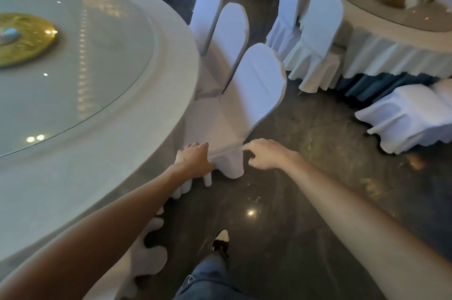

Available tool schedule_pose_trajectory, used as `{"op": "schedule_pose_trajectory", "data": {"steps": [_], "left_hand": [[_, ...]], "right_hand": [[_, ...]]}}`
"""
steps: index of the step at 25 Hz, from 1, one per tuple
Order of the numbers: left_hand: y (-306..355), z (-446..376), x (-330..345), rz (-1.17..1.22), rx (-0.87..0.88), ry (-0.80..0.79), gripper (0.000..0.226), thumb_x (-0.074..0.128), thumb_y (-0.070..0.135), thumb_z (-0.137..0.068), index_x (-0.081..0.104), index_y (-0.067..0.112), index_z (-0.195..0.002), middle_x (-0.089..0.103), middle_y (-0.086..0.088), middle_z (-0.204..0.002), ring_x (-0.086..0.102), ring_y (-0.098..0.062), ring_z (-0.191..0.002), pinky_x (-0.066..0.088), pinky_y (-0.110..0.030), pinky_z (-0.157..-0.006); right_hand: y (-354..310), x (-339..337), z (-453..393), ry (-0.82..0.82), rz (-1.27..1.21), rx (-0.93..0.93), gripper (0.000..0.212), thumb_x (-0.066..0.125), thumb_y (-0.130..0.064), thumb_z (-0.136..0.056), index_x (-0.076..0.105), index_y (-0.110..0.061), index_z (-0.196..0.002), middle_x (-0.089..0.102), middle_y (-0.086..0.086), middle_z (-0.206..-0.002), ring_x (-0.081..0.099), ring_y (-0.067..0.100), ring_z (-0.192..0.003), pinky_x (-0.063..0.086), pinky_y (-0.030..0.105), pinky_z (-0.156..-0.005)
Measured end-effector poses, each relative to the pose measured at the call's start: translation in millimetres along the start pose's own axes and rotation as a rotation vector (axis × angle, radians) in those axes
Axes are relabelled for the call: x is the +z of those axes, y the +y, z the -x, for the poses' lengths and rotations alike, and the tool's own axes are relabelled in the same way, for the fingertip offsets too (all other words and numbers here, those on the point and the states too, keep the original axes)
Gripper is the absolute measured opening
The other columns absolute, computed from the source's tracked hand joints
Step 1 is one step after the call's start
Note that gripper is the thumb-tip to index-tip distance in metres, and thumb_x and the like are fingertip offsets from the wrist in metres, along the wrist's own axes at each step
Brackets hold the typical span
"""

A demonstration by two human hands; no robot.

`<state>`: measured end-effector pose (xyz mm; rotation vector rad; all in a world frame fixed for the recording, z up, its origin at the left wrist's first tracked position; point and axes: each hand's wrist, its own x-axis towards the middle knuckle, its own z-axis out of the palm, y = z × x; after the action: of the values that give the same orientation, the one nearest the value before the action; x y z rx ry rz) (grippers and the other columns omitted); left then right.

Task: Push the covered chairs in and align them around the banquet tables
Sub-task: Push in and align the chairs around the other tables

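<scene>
A white-covered chair (247, 94) stands side-on at the rim of the big round banquet table (168, 94), its seat partly under the tablecloth. My left hand (194, 156) lies with straight fingers on the near edge of its seat cover. My right hand (264, 154) pinches the cover's hanging corner with curled fingers. Two more covered chairs, a middle one (231, 37) and a far one (208, 3), line up behind it along the same table.
A second round table (381, 37) with a white and blue skirt stands at the back right, with covered chairs (315, 40) beside it and another chair (411, 113) at the right edge. Dark glossy floor (305, 177) lies between. My shoe (220, 241) is below.
</scene>
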<state>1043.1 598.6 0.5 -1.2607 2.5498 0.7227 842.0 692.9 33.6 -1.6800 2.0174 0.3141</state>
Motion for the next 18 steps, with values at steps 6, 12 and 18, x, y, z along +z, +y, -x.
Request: {"op": "schedule_pose_trajectory", "data": {"steps": [6, 12, 18], "left_hand": [[98, -145, -47, 0.073, 0.001, 0.054, 0.068, 0.063, 0.045, -0.089, 0.038, 0.02, -0.147, 0.055, -0.007, -0.139, 0.052, -0.027, -0.124, 0.044, -0.044, -0.101], [172, -298, -73, 0.138, -0.079, 0.248, 0.083, 0.061, 0.046, -0.089, 0.017, 0.021, -0.154, 0.017, -0.015, -0.162, 0.02, -0.04, -0.147, 0.03, -0.056, -0.115], [250, -425, -92, 0.262, -0.314, 0.457, 0.089, 0.052, 0.055, -0.093, -0.001, 0.023, -0.157, -0.013, -0.009, -0.165, -0.003, -0.035, -0.152, 0.015, -0.054, -0.122]], "right_hand": [[125, -94, -82, 0.172, -0.009, -0.069, 0.049, 0.052, -0.015, -0.089, 0.052, -0.018, -0.139, 0.054, 0.005, -0.14, 0.052, 0.027, -0.126, 0.046, 0.042, -0.1], [259, -155, -193, 0.357, 0.032, -0.184, 0.054, 0.051, -0.014, -0.09, 0.046, -0.019, -0.143, 0.042, 0.011, -0.149, 0.039, 0.029, -0.136, 0.034, 0.043, -0.11], [380, -219, -309, 0.435, 0.119, -0.38, 0.065, 0.052, -0.015, -0.089, 0.031, -0.016, -0.151, 0.024, 0.015, -0.16, 0.024, 0.033, -0.146, 0.026, 0.048, -0.117]]}}
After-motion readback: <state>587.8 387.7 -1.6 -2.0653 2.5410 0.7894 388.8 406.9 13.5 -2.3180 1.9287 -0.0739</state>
